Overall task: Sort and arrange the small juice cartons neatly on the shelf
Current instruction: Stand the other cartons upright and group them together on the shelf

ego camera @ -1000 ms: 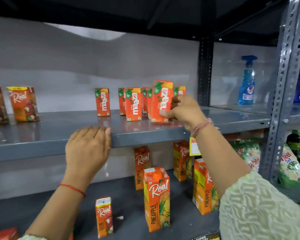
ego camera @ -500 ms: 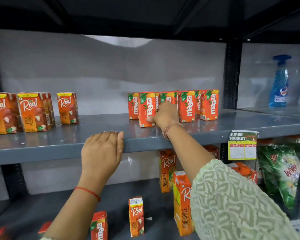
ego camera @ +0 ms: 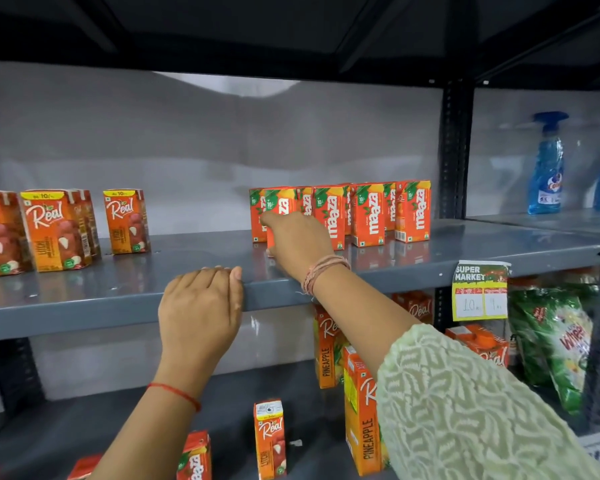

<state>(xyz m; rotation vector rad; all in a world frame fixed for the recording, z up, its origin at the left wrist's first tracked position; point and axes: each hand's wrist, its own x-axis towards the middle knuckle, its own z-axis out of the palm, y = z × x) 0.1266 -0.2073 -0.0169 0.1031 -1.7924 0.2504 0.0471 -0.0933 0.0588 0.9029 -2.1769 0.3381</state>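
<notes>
One Maaza carton [ego camera: 280, 206] in right hand [ego camera: 297, 244]

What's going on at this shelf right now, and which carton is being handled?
A person is arranging small juice cartons on the grey metal shelf. The right hand grips a small orange Maaza carton at the left end of the row of Maaza cartons, with the carton standing on the shelf. The left hand rests on the shelf's front edge and holds nothing. A separate group of orange Real litchi cartons stands farther left.
</notes>
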